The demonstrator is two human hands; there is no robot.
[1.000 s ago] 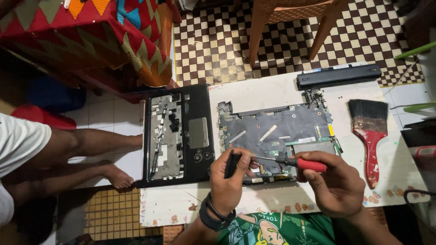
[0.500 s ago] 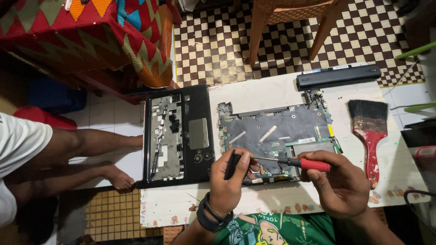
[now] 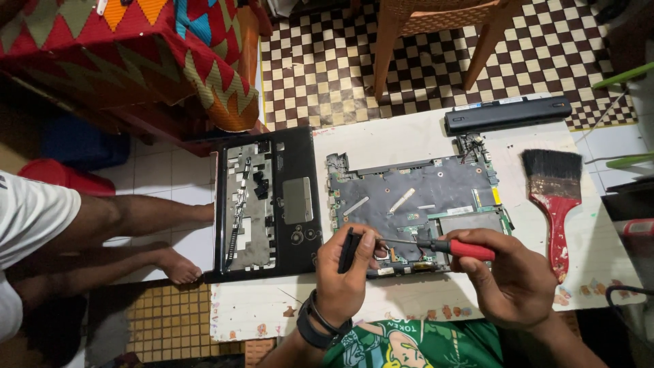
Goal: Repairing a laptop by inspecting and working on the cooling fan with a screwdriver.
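The circuit board (image 3: 415, 204) lies flat on the white worktop (image 3: 381, 146). At its near edge the left hand (image 3: 344, 272) has its fingers clenched round a small black part (image 3: 350, 249) — the right hand (image 3: 514, 279) grips a red-handled screwdriver (image 3: 449, 247), tip on the board. Left of the board lies a black laptop cover (image 3: 269, 201); right, a paintbrush (image 3: 553, 197); beyond, a long black battery (image 3: 507, 113).

Black wristband (image 3: 310, 326), green printed shirt (image 3: 415, 344)
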